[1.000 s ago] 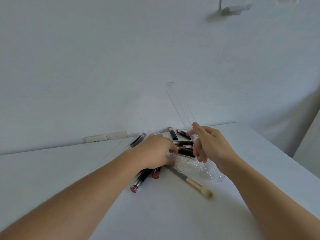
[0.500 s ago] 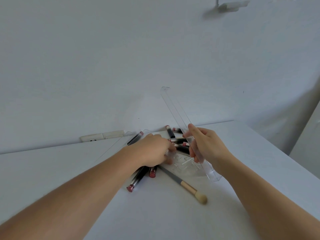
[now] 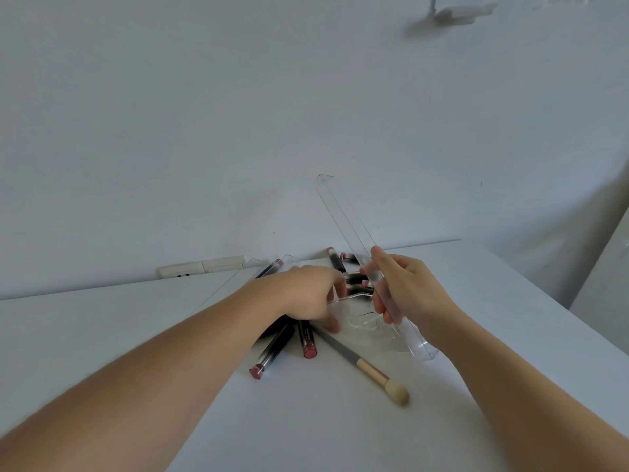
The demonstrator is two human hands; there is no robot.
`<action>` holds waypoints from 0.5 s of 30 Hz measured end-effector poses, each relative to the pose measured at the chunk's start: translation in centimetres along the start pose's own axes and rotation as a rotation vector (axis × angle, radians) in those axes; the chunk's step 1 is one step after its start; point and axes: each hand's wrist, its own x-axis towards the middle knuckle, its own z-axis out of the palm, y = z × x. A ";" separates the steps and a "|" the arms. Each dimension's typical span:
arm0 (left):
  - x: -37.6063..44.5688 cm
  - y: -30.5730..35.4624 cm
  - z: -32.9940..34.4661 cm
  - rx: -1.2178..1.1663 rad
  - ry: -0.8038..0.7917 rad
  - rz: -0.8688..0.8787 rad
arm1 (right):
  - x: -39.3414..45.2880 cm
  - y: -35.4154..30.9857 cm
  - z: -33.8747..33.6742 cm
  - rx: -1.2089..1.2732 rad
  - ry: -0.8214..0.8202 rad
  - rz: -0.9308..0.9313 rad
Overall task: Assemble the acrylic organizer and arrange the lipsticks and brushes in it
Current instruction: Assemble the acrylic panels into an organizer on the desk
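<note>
My right hand [image 3: 405, 294] grips a long clear acrylic strip [image 3: 343, 216] near its middle, tilted up and leftward against the wall, its lower end [image 3: 420, 349] near the table. My left hand [image 3: 308, 292] pinches the edge of a smaller clear acrylic piece [image 3: 367, 323] with slots, lifted slightly off the table. Several black lipsticks with pink ends lie around the hands: two in front [image 3: 272, 352] [image 3: 308, 340], more behind [image 3: 335, 258]. A makeup brush [image 3: 364, 366] with a grey and wooden handle and pale bristles lies in front.
The white table [image 3: 136, 335] stands against a white wall. A flat clear acrylic panel [image 3: 231, 284] lies at the back left by a white wall socket [image 3: 200, 267]. The table's right edge [image 3: 561, 311] drops off near a pale cabinet.
My left hand has lifted the small slotted acrylic piece off the table. My right hand has kept its grip on the long strip, shifting it slightly.
</note>
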 end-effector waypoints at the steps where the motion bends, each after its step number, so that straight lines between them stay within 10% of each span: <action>1: 0.0 -0.1 -0.1 -0.013 -0.004 0.009 | 0.0 0.0 0.0 0.004 0.000 0.005; 15: -3.6 -2.8 -3.3 -0.273 0.318 0.018 | -0.6 -0.4 -0.3 0.109 -0.027 -0.060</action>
